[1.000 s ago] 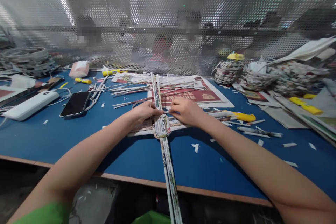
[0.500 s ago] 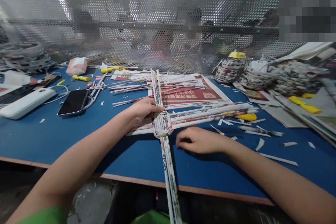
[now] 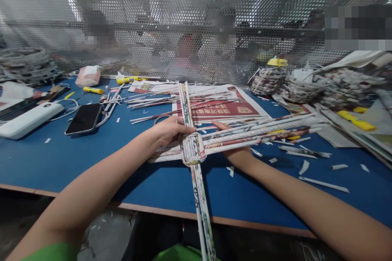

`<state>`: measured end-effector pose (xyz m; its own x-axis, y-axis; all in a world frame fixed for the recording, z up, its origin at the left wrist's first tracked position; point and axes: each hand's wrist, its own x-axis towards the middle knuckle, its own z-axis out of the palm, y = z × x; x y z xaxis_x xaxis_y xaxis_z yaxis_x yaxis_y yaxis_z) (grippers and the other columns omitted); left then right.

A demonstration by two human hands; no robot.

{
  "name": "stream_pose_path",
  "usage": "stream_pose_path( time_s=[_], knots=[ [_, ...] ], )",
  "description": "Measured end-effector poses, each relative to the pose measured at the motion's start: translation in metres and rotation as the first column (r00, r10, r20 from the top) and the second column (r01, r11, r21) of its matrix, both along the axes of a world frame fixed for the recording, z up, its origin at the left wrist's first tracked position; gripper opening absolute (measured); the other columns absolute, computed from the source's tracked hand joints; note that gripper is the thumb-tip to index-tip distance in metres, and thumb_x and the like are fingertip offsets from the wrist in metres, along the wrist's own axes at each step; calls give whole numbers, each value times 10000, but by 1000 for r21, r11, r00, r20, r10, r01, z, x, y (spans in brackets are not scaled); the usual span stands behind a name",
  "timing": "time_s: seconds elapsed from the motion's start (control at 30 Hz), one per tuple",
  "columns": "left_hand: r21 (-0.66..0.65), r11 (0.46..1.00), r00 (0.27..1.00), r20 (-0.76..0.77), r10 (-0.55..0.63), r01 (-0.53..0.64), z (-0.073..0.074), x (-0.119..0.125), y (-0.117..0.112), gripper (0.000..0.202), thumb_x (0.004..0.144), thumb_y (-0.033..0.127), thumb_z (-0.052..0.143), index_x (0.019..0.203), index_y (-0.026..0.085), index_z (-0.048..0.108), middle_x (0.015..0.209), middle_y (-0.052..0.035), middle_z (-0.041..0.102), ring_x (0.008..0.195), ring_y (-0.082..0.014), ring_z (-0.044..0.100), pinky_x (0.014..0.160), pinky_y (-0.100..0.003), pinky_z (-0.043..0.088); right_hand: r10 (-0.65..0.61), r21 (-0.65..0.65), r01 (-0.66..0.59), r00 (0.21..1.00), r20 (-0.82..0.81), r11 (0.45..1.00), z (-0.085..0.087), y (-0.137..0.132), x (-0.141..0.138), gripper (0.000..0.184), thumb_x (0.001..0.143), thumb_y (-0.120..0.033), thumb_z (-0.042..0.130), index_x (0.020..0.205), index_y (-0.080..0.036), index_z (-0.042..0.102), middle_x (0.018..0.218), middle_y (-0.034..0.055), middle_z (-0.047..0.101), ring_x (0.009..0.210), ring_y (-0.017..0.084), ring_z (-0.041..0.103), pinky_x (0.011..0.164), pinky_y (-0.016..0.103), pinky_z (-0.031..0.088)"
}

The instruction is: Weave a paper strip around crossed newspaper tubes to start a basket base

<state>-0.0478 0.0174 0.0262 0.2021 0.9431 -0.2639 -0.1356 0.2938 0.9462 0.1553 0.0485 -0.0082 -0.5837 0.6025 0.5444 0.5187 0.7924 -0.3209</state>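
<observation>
A cross of rolled newspaper tubes [image 3: 191, 149] lies on the blue table [image 3: 92, 163], woven together at its middle. One bundle runs away from me and off the front edge, the other runs left to right. My left hand [image 3: 170, 130] is closed on the cross beside the woven middle. My right hand [image 3: 237, 153] reaches under the right-hand tubes [image 3: 260, 131] and lifts them; its fingers are mostly hidden beneath them.
Loose paper tubes and a red printed newspaper [image 3: 226, 110] lie behind the cross. A phone [image 3: 84, 118] and a white power bank [image 3: 29, 119] sit at left. Small woven baskets [image 3: 269, 81] stand at back right. A perforated metal screen [image 3: 196, 28] closes the far side; people sit behind it.
My right hand left the centre of the cross, dropped to the table, then slid under the right-hand tubes and raised them. My left hand stayed at the centre.
</observation>
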Motion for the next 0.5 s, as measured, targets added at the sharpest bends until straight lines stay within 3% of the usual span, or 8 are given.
stream_pose_path(
  time_s=[0.13, 0.23, 0.3, 0.4, 0.5],
  knots=[
    [22, 998, 998, -12, 60, -60, -3, 1, 2, 164, 627, 101, 640, 511, 99, 524, 420, 15, 510, 368, -53, 455, 413, -190, 334, -95, 154, 83, 993, 73, 985, -2, -1, 3, 320, 775, -254, 344, 756, -196, 658, 636, 66, 649, 678, 219, 611, 675, 356, 486],
    [10, 994, 994, 10, 109, -109, 0, 0, 2, 64, 630, 63, 616, 590, 88, 573, 505, -16, 587, 443, -79, 527, 480, -205, 398, -202, 207, 179, 974, 98, 962, -7, -2, 4, 357, 759, -278, 370, 522, -169, 613, 489, 104, 595, 524, 224, 573, 548, 352, 465],
    [-14, 997, 997, -7, 76, -76, 3, 0, 0, 98, 636, 60, 608, 557, 91, 559, 477, -15, 576, 425, -79, 515, 459, -203, 385, -184, 194, 160, 976, 113, 968, -7, -3, 3, 354, 767, -297, 366, 584, -161, 637, 548, 106, 622, 575, 221, 584, 570, 344, 470],
    [-23, 1000, 998, -66, 3, -5, 6, 3, -3, 215, 661, 85, 601, 471, 104, 501, 388, 4, 506, 350, -66, 450, 383, -194, 310, -39, 94, 26, 989, 144, 995, -2, -3, 0, 360, 813, -310, 321, 854, -184, 655, 746, 68, 667, 763, 204, 596, 711, 344, 477],
    [-3, 999, 993, -107, 42, -42, 6, 7, -5, 278, 675, 66, 583, 433, 116, 456, 342, 29, 452, 305, -43, 390, 353, -186, 257, 26, 59, -39, 978, 207, 997, 2, -1, 0, 366, 839, -307, 298, 980, -211, 622, 885, 52, 661, 899, 201, 572, 834, 369, 436]
  ],
)
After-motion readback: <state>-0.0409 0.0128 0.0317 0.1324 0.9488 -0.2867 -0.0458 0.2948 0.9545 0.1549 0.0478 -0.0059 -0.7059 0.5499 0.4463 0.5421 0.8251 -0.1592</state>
